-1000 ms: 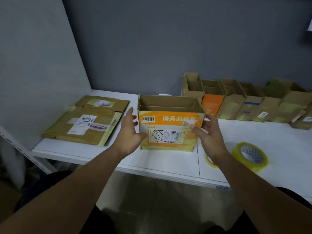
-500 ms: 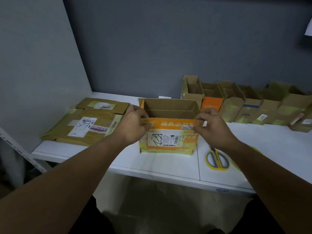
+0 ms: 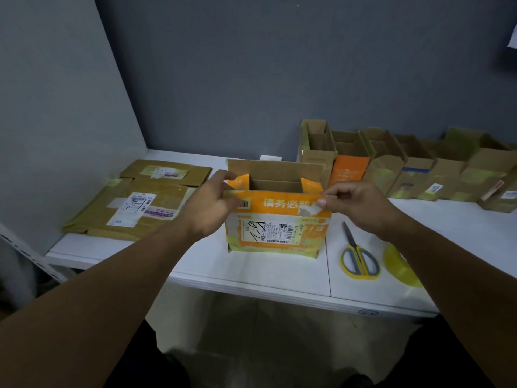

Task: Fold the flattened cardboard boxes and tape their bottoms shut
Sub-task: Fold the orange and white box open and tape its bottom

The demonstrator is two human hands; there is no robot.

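Observation:
An orange and yellow cardboard box (image 3: 277, 228) stands upright and open-topped on the white table (image 3: 251, 270), its shipping label facing me. My left hand (image 3: 211, 204) grips the near top flap at its left end. My right hand (image 3: 359, 204) pinches the same flap at its right end. Both short side flaps stand up, and the back flap rises behind them. A stack of flattened boxes (image 3: 134, 205) lies at the left. A roll of yellow tape (image 3: 400, 266) lies at the right, partly hidden by my right forearm.
Yellow-handled scissors (image 3: 356, 254) lie right of the box. A row of several folded boxes (image 3: 397, 166) stands along the grey back wall. A grey side wall closes off the left. The table's front edge runs just below the box.
Both hands moved from the box's sides up to its top edge and took hold of the near flap. The short side flaps now stand up.

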